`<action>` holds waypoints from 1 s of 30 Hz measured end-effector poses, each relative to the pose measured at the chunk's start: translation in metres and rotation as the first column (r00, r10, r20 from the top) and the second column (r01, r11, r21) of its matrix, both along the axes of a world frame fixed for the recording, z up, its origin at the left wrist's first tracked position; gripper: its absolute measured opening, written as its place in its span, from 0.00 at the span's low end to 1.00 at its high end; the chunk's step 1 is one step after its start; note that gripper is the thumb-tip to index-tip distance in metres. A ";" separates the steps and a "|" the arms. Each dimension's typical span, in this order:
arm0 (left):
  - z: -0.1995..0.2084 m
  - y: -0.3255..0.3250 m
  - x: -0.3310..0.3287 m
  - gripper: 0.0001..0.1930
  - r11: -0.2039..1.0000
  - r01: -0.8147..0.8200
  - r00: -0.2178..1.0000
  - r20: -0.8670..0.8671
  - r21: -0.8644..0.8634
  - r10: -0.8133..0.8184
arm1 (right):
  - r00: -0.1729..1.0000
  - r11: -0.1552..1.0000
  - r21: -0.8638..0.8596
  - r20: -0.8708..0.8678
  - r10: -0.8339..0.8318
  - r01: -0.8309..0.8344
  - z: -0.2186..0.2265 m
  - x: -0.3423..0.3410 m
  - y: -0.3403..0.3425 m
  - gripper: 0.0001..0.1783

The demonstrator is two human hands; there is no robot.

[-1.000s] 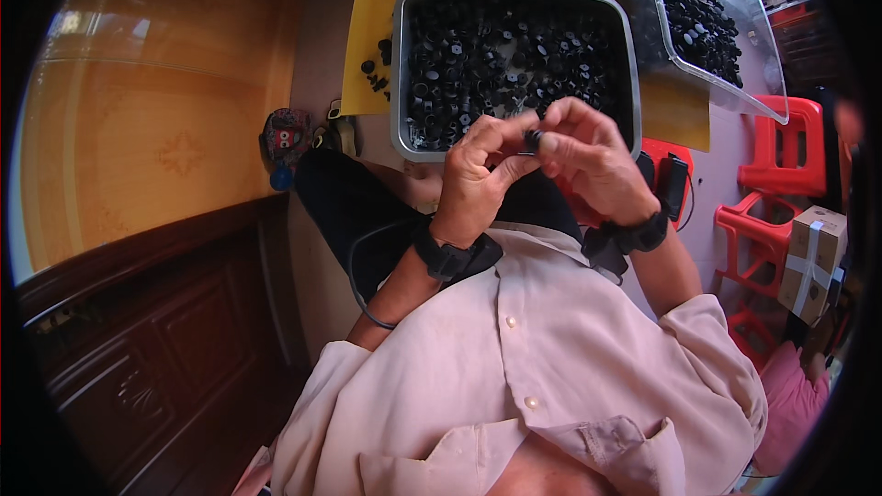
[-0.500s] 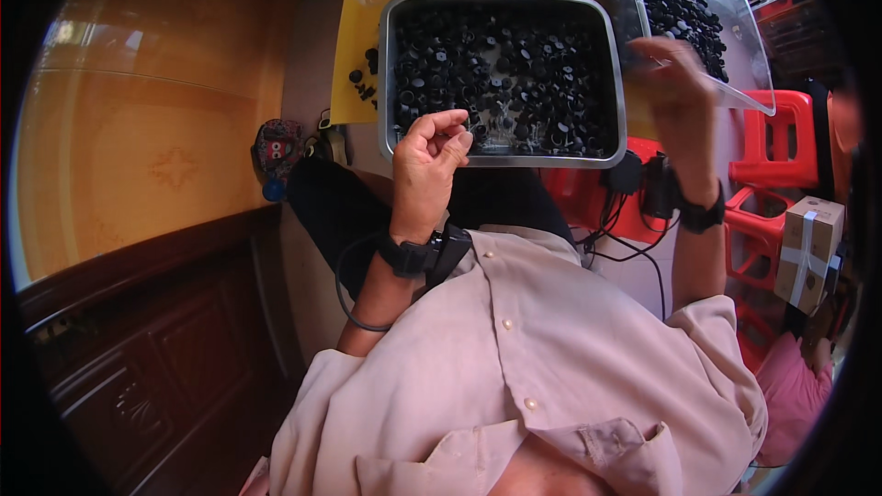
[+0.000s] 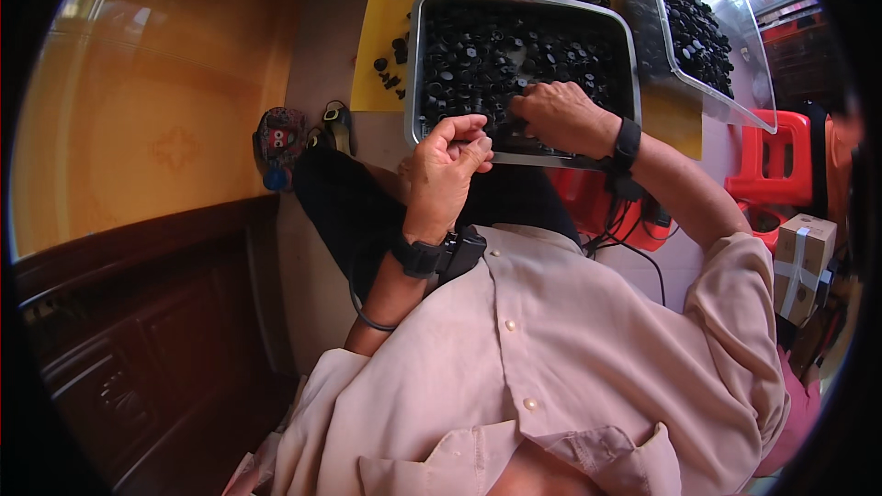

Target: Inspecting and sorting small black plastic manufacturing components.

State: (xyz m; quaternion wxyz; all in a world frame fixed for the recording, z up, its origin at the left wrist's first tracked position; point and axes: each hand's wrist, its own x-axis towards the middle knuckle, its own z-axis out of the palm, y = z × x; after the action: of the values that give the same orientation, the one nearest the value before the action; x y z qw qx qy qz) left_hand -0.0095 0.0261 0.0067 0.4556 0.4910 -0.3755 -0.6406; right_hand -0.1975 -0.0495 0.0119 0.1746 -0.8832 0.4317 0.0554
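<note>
Whether either grip is closed on anything we cannot tell: among the small black parts (image 3: 462, 83) lying in the metal tray (image 3: 549, 161), our right hand (image 3: 570, 118) points its fingers down out of sight, while our left hand (image 3: 445, 163) has thumb and fingers together over the near rim. We judge the parts light, stiff and smooth, unlikely to break, best pinched by their edges. Rightward, more black pieces (image 3: 700, 44) lie in a clear bin (image 3: 721, 99)
</note>
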 end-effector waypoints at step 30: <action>-0.007 -0.029 -0.017 0.07 0.990 0.122 0.956 -0.277 0.075 -0.097 | 0.640 0.900 0.353 0.636 -0.431 0.255 0.037 -0.001 0.029 0.08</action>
State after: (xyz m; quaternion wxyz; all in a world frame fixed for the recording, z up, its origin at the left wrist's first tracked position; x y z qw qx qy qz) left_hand -0.0266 -0.0030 -0.0003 0.4437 0.3971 -0.3063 -0.7428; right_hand -0.1990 -0.0200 0.0494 0.4332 -0.7115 0.4839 -0.2684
